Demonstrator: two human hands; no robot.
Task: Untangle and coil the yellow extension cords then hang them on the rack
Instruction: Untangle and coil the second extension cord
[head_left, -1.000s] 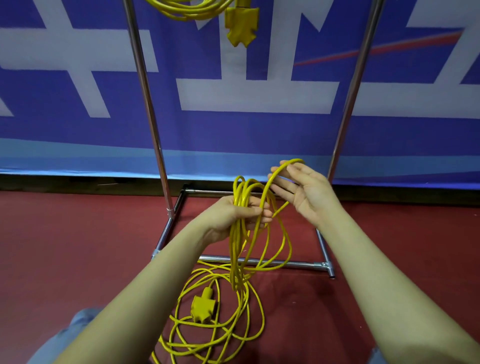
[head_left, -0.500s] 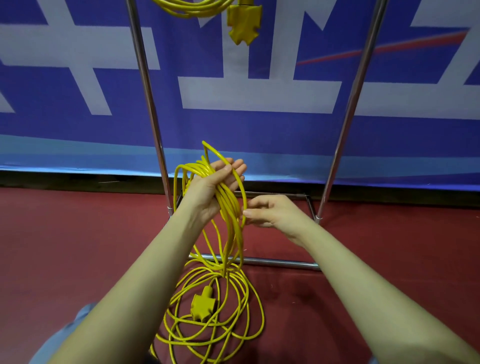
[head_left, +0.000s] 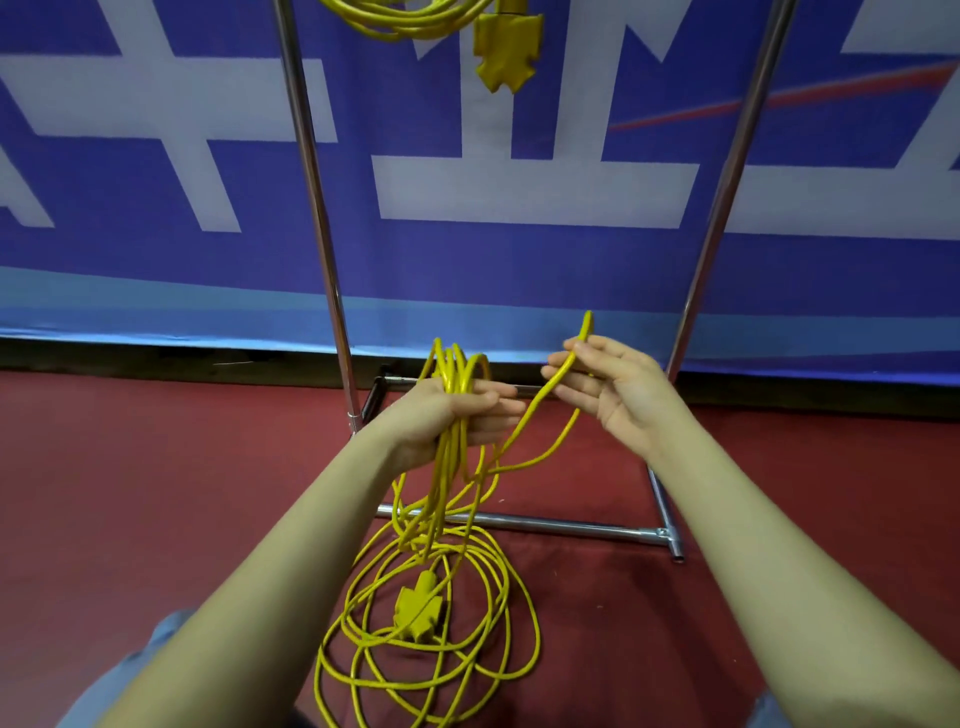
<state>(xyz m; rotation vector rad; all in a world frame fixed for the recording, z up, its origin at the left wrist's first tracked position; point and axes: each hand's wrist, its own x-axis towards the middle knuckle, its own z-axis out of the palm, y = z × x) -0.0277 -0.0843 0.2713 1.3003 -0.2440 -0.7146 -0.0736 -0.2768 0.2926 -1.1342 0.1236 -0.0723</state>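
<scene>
backdrop: blue banner (head_left: 156, 156) with white shapes, above a dark red floor (head_left: 130, 493).
rack: chrome rack (head_left: 319, 218) stands past both grips, uprights left and right of them, its base bar (head_left: 561, 526) on the floor below them.
hung cord: coiled cord (head_left: 400, 21) and its yellow socket block (head_left: 506, 49) hang well above the grips.
left hand: left hand (head_left: 447, 415) curled round a bundle of yellow loops, grip clamped on the yellow extension cord (head_left: 452, 452); loop tops rise just above the fist.
right hand: right hand (head_left: 618, 389) palm up, right of the left grip, fingers loosely bent round one strand that pokes up past the fingertips.
slack: that strand sags between the two grips.
floor pile: loose coils (head_left: 431, 649) lie below the left grip, a second socket block (head_left: 418, 605) among them.
forearms: both reach forward, bare.
</scene>
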